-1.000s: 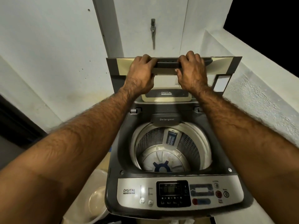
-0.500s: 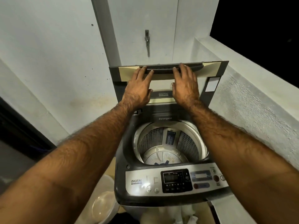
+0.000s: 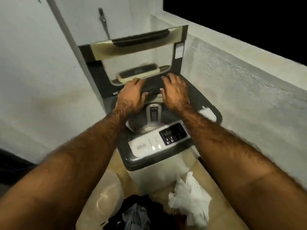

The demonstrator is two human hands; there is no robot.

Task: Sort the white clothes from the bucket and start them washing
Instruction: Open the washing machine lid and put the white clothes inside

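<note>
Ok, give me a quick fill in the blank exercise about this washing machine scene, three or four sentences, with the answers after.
1. The lid of the washing machine stands ____.
2. Both hands, left hand and right hand, rest at the ____ edge of the tub opening, on the detergent drawer.
3. The white clothes lie on the ____, in front of the machine.
4. The pile of dark clothes lies to the ____ of the white clothes.

Missing words: open; back; floor; left
</note>
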